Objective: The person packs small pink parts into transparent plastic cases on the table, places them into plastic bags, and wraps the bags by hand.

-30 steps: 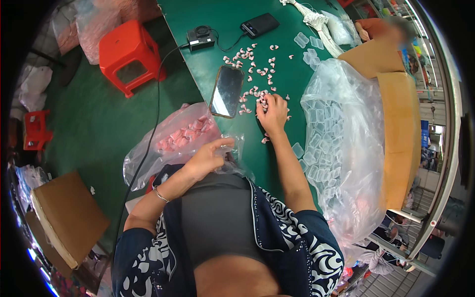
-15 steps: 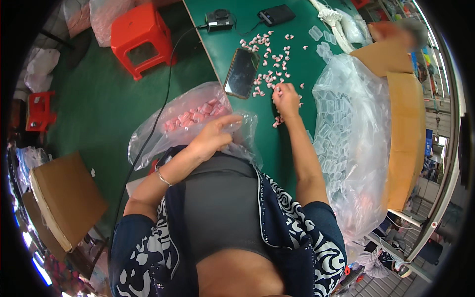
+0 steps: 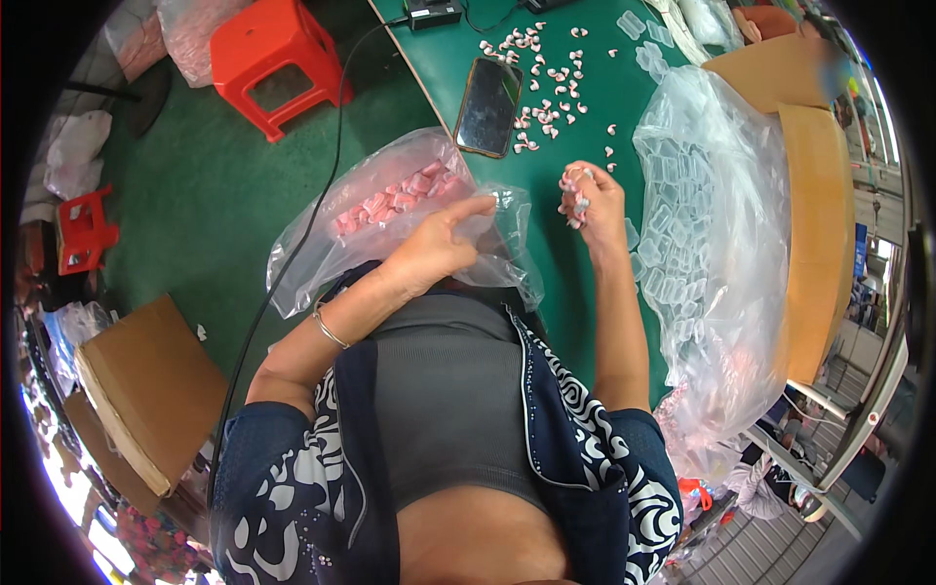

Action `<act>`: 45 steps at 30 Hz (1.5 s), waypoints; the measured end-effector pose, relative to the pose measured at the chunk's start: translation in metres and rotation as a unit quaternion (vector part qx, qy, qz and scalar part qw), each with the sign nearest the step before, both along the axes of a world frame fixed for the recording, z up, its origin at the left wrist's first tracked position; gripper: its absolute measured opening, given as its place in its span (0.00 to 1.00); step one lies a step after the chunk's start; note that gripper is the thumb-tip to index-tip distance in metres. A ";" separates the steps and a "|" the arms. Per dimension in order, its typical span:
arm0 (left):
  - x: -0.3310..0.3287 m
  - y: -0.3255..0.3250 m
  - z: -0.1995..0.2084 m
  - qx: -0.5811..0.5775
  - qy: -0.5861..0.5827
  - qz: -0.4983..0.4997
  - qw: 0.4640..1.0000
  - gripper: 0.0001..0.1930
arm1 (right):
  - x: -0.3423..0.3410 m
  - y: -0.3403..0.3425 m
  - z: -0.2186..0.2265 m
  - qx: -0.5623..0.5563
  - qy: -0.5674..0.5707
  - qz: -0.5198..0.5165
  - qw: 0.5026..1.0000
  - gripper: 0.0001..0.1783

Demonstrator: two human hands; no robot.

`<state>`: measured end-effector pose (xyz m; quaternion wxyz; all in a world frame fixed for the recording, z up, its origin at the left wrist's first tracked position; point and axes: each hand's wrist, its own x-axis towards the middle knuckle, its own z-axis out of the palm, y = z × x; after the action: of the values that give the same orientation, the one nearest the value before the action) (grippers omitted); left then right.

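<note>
My left hand [image 3: 439, 244] pinches the rim of a clear plastic bag [image 3: 390, 210] that hangs off the table edge and holds several pink pieces. My right hand [image 3: 587, 200] is raised just above the green table [image 3: 575, 292], closed around a few small pink and white pieces [image 3: 573, 195]. More of these small pieces [image 3: 546, 88] lie scattered on the table beyond my hands, next to a dark phone [image 3: 487, 105] lying flat.
A large clear bag of small clear plastic cases [image 3: 721, 244] lies at the right, with cardboard boxes [image 3: 814, 195] behind it. A red stool [image 3: 278, 58] stands on the green floor at the left, a black cable [image 3: 292, 263] runs down, and a cardboard box [image 3: 146, 390] sits lower left.
My right hand has lifted off the scattered pieces and drawn back toward the bag with pieces in it. My left hand keeps hold of the bag's rim.
</note>
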<state>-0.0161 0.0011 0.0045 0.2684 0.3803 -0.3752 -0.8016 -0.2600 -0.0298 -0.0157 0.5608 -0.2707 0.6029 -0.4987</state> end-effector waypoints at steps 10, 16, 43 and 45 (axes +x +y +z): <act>-0.003 0.016 0.006 0.059 0.054 -0.005 0.997 0.33 | 0.074 0.075 -0.004 0.115 -0.133 0.061 0.982 0.09; 0.010 0.021 0.020 0.067 0.056 -0.058 0.994 0.33 | 0.097 0.090 -0.053 0.102 0.012 0.035 0.994 0.10; 0.019 0.025 0.004 0.075 0.072 -0.030 0.994 0.31 | 0.048 -0.203 -0.066 -0.342 0.619 0.193 0.680 0.12; 0.016 0.026 0.002 0.084 0.084 -0.027 0.993 0.31 | 0.052 -0.222 -0.072 -0.344 0.626 0.233 0.660 0.10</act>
<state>0.0002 0.0267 0.0064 0.2443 0.3224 -0.2932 -0.8662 -0.2076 -0.2519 -0.0880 0.0163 -0.8243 0.5142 -0.2364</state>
